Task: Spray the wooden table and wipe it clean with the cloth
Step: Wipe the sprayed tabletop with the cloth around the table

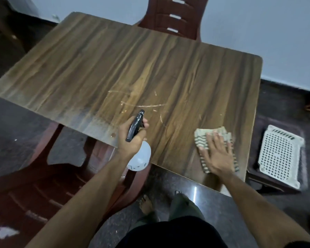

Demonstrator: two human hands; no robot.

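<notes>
Head camera looked down past the person's legs to the near edge of the bench (pixel 115 56). Left hand (pixel 131 136) had its grip wrapped around the spray bottle (pixel 139 158), black nozzle aimed forward over pale scuff marks (pixel 143 104), probably to wet that patch first. Right hand (pixel 217 154) lay flat with fingers spread on the striped cloth (pixel 202 135) near the front right corner, likely pinning it ready to wipe. Faint marks on the bottle were unreadable. Beyond, a white basket (pixel 279 154) sat on a stool, and a dark red chair (pixel 177 17) stood at the far side.
</notes>
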